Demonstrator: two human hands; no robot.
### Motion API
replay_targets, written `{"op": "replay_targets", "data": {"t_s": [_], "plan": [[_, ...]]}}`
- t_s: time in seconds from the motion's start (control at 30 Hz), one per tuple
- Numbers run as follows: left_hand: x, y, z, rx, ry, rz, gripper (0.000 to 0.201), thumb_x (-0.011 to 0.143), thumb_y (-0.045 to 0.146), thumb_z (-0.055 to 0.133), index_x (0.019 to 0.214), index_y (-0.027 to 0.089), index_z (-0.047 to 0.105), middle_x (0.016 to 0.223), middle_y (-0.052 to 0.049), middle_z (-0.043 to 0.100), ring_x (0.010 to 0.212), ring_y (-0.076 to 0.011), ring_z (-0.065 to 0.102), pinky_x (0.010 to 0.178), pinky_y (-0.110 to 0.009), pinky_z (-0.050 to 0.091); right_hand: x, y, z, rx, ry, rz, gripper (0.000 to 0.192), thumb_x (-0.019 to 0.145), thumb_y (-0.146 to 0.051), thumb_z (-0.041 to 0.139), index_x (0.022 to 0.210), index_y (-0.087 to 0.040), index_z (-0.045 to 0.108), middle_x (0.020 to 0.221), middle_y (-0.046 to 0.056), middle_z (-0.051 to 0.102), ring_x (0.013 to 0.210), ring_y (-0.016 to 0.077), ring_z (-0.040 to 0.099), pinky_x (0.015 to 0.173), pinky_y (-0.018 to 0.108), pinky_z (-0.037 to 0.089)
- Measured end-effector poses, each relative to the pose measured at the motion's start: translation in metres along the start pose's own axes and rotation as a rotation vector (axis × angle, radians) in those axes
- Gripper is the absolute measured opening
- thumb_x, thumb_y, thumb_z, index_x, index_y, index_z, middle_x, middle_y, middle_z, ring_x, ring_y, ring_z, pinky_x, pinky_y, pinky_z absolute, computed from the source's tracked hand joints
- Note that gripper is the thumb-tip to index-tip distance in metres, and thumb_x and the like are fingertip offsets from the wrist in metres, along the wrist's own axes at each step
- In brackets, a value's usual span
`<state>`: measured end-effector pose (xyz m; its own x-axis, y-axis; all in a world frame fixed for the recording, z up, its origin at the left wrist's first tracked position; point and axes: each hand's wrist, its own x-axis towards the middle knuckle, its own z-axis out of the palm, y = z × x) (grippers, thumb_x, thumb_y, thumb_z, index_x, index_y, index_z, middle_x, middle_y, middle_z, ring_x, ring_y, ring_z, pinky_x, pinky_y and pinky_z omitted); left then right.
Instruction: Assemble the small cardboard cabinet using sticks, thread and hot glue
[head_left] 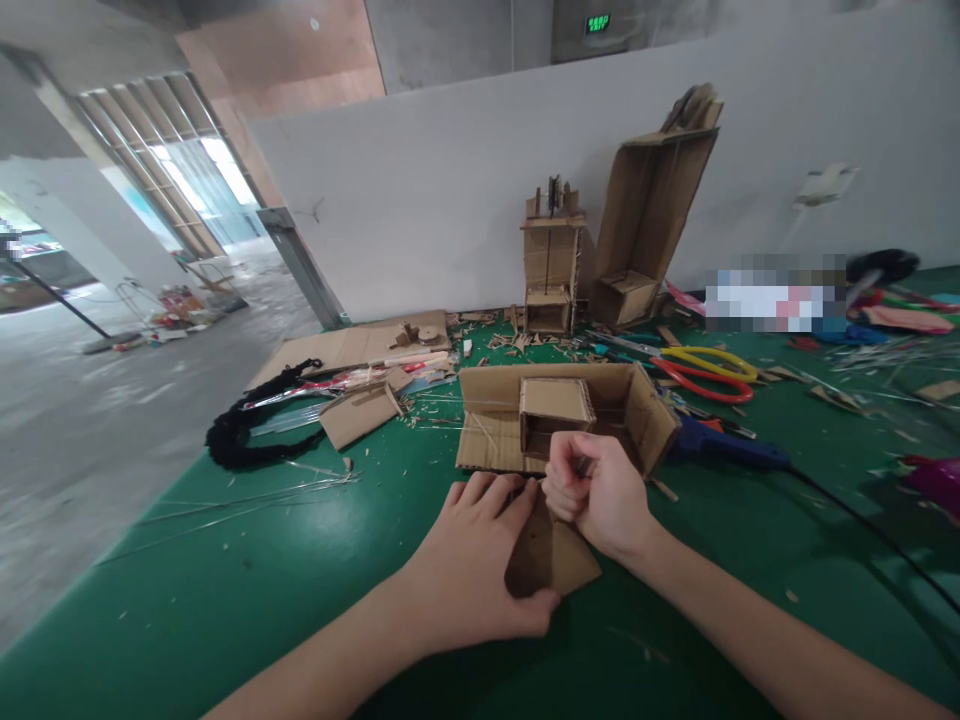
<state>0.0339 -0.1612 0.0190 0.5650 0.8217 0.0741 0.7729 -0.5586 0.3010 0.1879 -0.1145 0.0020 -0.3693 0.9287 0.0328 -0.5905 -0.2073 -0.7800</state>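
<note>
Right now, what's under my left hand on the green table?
A flat brown cardboard piece lies under the left hand, pressed on the green table. Its right corner shows; the rest is covered. The right hand is fisted at its top edge around something hidden.

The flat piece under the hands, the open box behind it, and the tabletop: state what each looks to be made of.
Flat piece: brown corrugated cardboard, matte, judging by its dull tan face; the left hand presses it down.
Open box: the same cardboard, raw cut edges and bent flaps showing.
Tabletop: a smooth green covering with a soft sheen, possibly a cutting mat or vinyl; the exact material is unclear.
</note>
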Motion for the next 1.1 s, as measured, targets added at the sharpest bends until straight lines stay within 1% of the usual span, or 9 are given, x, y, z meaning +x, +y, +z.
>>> {"op": "replay_targets", "data": {"t_s": [0.13,0.33,0.5,0.63,0.77,0.83,0.93,1.0,1.1], "plan": [[0.0,-0.001,0.0,-0.039,0.01,0.008,0.064,0.062,0.048,0.065,0.119,0.022,0.052,0.12,-0.008,0.054,0.109,-0.0303,0.044,0.094,-0.048,0.036,-0.001,0.007,-0.001,-0.177,-0.044,-0.063,0.032,0.075,-0.035,0.04,0.047,-0.02,0.046,0.034,-0.009,0.019,0.031,0.0063,0.013,0.033,0.021,0.01],[0.002,-0.001,-0.007,-0.198,0.025,0.021,0.051,0.055,0.042,0.075,0.098,0.02,0.059,0.108,-0.006,0.057,0.102,-0.0275,0.048,0.092,-0.045,0.039,-0.02,0.009,0.002,-0.722,-0.169,-0.285,0.034,0.085,-0.03,0.037,0.055,-0.017,0.045,0.053,-0.002,0.039,0.048,0.0091,0.033,0.044,0.023,0.023],[0.005,-0.009,-0.013,-0.507,0.021,-0.138,0.062,0.064,0.028,0.072,0.121,0.02,0.051,0.114,-0.008,0.056,0.1,-0.0241,0.055,0.086,-0.039,0.046,-0.025,0.002,0.0,-0.696,-0.153,-0.431,0.032,0.089,-0.028,0.029,0.065,-0.018,0.048,0.052,-0.004,0.036,0.047,0.0108,0.034,0.046,0.025,0.028],[0.011,-0.023,-0.018,-0.784,0.083,-0.271,0.033,0.076,0.024,0.059,0.109,0.016,0.058,0.101,-0.007,0.065,0.093,-0.0225,0.061,0.08,-0.036,0.049,-0.02,-0.016,0.002,-1.18,-0.259,-0.718,0.031,0.091,-0.027,0.029,0.088,-0.016,0.057,0.081,0.008,0.056,0.077,0.0194,0.053,0.067,0.034,0.042],[0.011,-0.032,-0.031,-0.909,0.216,-0.31,0.024,0.085,0.028,0.05,0.107,0.019,0.056,0.102,-0.006,0.066,0.092,-0.0212,0.064,0.077,-0.035,0.053,-0.02,-0.022,0.004,-1.504,-0.245,-0.711,0.025,0.09,-0.019,0.034,0.103,-0.015,0.055,0.083,0.008,0.062,0.077,0.0187,0.058,0.067,0.032,0.046],[0.009,-0.035,-0.037,-0.799,0.315,-0.289,0.025,0.088,0.029,0.048,0.11,0.021,0.055,0.107,-0.006,0.065,0.095,-0.0205,0.063,0.079,-0.034,0.053,-0.021,-0.016,0.006,-1.548,-0.219,-0.693,0.026,0.09,-0.016,0.035,0.108,-0.016,0.054,0.089,0.008,0.066,0.081,0.0179,0.061,0.072,0.032,0.049],[0.005,-0.036,-0.044,-0.434,0.459,-0.272,0.026,0.088,0.03,0.048,0.111,0.021,0.056,0.107,-0.006,0.065,0.097,-0.0221,0.062,0.08,-0.034,0.053,-0.019,-0.004,0.011,-1.616,-0.134,-0.715,0.029,0.092,-0.014,0.034,0.113,-0.015,0.054,0.101,0.01,0.067,0.092,0.0194,0.063,0.078,0.034,0.051],[0.003,-0.035,-0.044,-0.25,0.511,-0.276,0.028,0.088,0.029,0.048,0.114,0.021,0.055,0.107,-0.007,0.065,0.098,-0.0231,0.062,0.079,-0.035,0.053,-0.016,0.002,0.015,-1.735,-0.083,-0.717,0.032,0.093,-0.015,0.034,0.118,-0.011,0.054,0.102,0.014,0.067,0.09,0.0236,0.064,0.071,0.036,0.052],[0.004,-0.033,-0.039,-0.135,0.539,-0.223,0.027,0.089,0.024,0.045,0.113,0.022,0.057,0.107,-0.007,0.061,0.098,-0.0213,0.06,0.08,-0.033,0.052,-0.012,0.008,0.02,-1.84,-0.062,-0.667,0.035,0.093,-0.015,0.032,0.12,-0.008,0.054,0.095,0.016,0.069,0.079,0.0273,0.066,0.06,0.038,0.051]]}}
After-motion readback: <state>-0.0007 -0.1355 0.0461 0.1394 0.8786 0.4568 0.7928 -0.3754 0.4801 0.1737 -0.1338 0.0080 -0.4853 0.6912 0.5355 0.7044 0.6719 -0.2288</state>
